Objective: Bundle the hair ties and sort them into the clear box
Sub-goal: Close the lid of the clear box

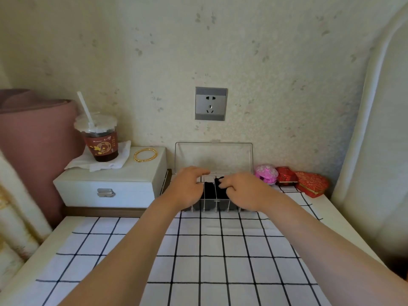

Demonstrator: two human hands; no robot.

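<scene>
Two hands at the clear box point(234, 157), my right hand point(241, 189) pinching hair ties point(219, 180) over its middle, left hand point(187, 187) draped loosely on its left.

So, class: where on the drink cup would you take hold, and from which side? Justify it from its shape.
Probably wrap round the brown sleeve of the drink cup, coming from its front right. It stands upright on a napkin; the straw rising from the sealed top rules out coming from above, and the pink cushion crowds its left.
</scene>
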